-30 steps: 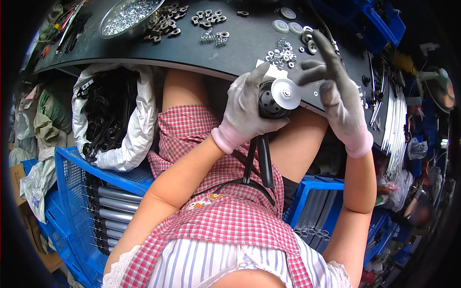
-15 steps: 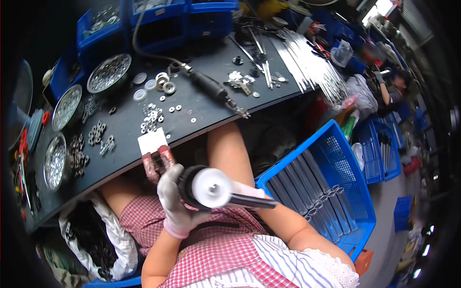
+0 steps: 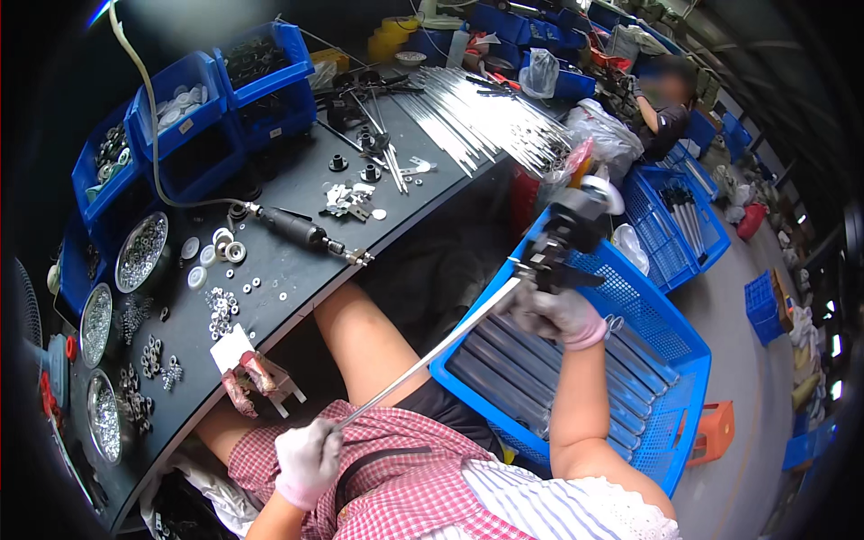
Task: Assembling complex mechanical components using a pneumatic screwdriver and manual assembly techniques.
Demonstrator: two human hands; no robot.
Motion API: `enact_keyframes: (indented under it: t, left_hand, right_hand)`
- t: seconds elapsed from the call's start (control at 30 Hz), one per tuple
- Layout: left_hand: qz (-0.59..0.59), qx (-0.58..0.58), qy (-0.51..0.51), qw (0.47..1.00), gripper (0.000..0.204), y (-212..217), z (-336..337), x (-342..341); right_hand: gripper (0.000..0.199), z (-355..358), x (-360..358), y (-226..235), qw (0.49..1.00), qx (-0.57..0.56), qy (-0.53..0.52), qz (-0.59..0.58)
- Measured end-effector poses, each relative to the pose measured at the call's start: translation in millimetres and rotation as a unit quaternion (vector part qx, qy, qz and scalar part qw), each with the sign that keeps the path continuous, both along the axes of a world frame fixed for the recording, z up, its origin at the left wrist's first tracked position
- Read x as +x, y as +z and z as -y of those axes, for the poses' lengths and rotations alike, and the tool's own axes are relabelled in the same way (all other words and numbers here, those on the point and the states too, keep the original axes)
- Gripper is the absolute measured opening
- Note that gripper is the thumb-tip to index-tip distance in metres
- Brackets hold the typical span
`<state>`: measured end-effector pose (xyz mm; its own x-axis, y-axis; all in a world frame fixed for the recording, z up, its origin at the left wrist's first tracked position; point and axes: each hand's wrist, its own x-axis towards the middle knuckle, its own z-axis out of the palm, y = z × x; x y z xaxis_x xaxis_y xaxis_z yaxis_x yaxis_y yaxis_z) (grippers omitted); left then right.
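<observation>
My left hand (image 3: 309,457), in a white glove with a pink cuff, closes around the lower end of a long thin metal rod (image 3: 423,364) in front of my lap. Up to the right the rod runs to a black mechanism (image 3: 571,229) topped by a white disc (image 3: 605,193), somewhat blurred. Just below that mechanism my gloved right hand (image 3: 551,315) is closed on the rod's upper end, its fingers partly hidden. Both hands hold the piece slanting above a blue basket (image 3: 688,396) of clear tubes (image 3: 540,360).
On the dark bench (image 3: 270,310) lie a pneumatic hand tool (image 3: 292,227), loose washers (image 3: 223,310), bowls of small parts (image 3: 142,252) and many metal rods (image 3: 477,117). Blue bins (image 3: 175,103) stand behind. A small white stand (image 3: 234,353) sits at the bench edge. Another person (image 3: 666,108) works farther off.
The black mechanism with the white disc has swung from in front of my body to the upper right. My left hand is now at the rod's far end, and my view has shifted right.
</observation>
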<state>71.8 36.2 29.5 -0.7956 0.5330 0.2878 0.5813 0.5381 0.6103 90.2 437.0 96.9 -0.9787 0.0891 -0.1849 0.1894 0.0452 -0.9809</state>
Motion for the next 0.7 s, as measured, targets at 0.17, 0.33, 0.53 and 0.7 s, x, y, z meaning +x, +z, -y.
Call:
enact_keyframes:
  t: [0.17,0.33,0.53,0.7]
  left_hand:
    - [0.068,0.040,0.147,0.986,0.011,21,6,26]
    - [-0.027,-0.162,0.099,0.981,0.013,29,25,33]
    - [0.229,-0.024,0.143,0.962,0.020,37,28,50]
    - [0.251,0.152,0.197,0.935,0.026,23,27,44]
  right_hand:
    - [0.056,57,-52,-21,0.937,0.330,-0.109,-0.033]
    - [0.058,69,-64,-59,0.924,0.368,-0.102,-0.022]
    - [0.045,83,-60,-48,0.927,0.337,-0.139,-0.089]
    - [0.045,83,-59,-34,0.908,0.296,-0.166,-0.246]
